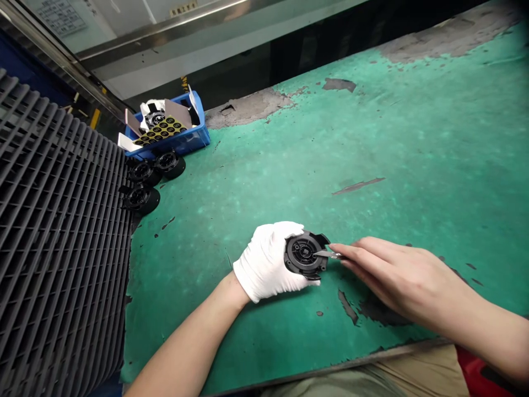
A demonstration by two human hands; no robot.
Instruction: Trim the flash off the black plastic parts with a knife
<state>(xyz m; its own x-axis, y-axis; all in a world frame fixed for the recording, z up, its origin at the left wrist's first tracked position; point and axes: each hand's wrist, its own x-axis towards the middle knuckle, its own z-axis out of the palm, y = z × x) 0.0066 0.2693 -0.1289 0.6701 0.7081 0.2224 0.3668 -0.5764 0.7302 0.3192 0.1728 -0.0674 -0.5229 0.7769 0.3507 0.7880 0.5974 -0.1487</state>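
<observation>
My left hand (268,262), in a white glove, is wrapped round a round black plastic part (305,252) with ring-shaped ridges and tabs on its rim. The part's ridged face is turned up. From the right, my bare right hand (397,267) pinches a small knife (328,254) with a pointed metal blade. Its tip lies over the face of the black part, near the centre; whether it touches I cannot tell. My fingers hide most of the knife's handle.
Three similar black round parts (142,198) stand at the left beside a stack of dark ribbed trays (58,231). Behind them sits a blue bin (200,118) holding cardboard pieces and a sheet of round stickers (163,131). The green tabletop (264,182) has worn, peeled patches.
</observation>
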